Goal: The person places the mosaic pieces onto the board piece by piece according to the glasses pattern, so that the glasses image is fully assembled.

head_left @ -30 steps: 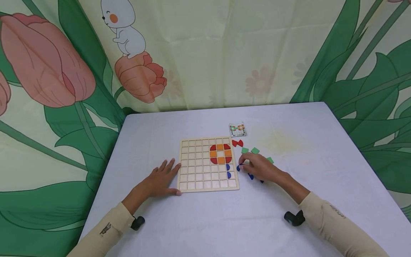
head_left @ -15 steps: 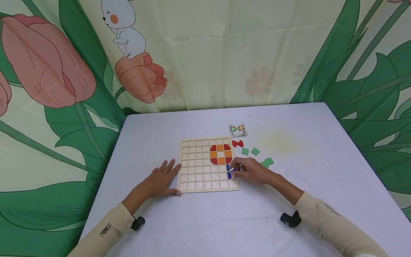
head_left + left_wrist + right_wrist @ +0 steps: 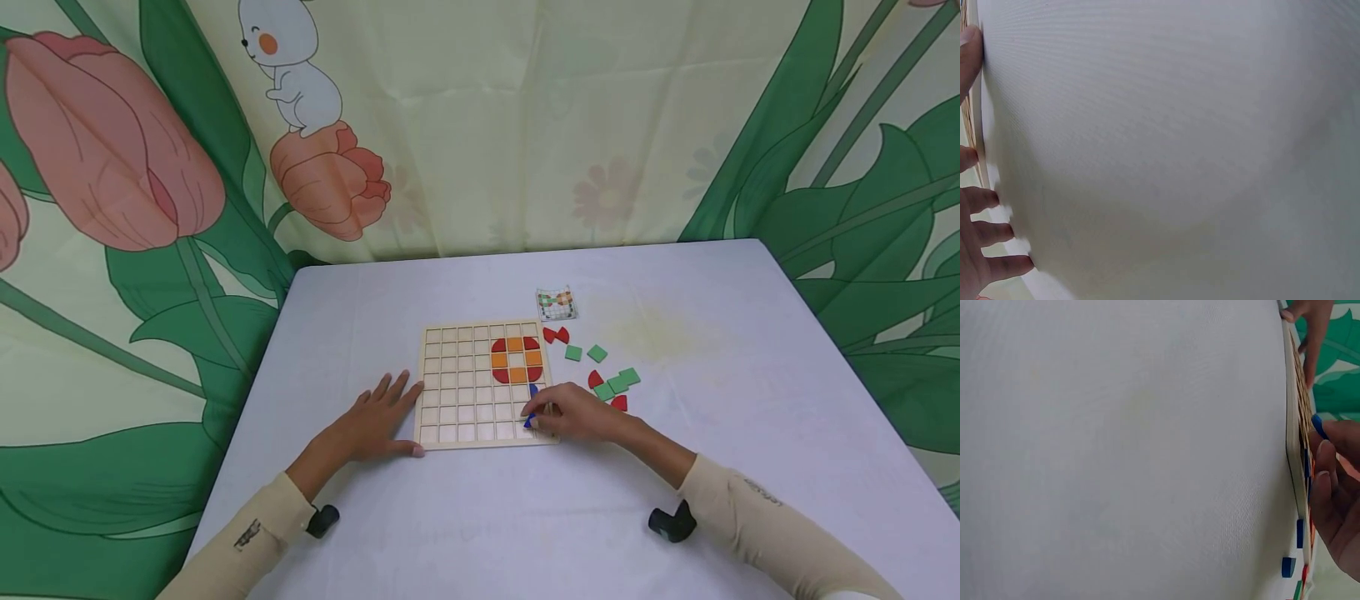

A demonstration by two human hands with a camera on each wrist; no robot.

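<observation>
A pale wooden grid board (image 3: 450, 375) lies on the table, with red and orange pieces (image 3: 516, 360) forming a ring in its upper right part. My left hand (image 3: 375, 421) rests flat with spread fingers at the board's left edge; its thumb (image 3: 969, 59) touches the rim in the left wrist view. Over the lower right cells, my right hand (image 3: 573, 412) pinches a small blue piece (image 3: 1319, 426) between thumb and forefinger, held tilted. Another blue piece (image 3: 533, 390) sits in a right-hand cell just above, partly covered by the hand.
Right of the board lie several green squares (image 3: 597, 353) and loose red pieces (image 3: 556, 335). A small printed pattern card (image 3: 557, 303) lies behind the board's right corner. Blue pieces (image 3: 1289, 567) stand close beside the board in the right wrist view.
My right hand has moved left from the loose blue pieces onto the board with a blue piece, then down toward its lower right cells. The left hand stays still.
</observation>
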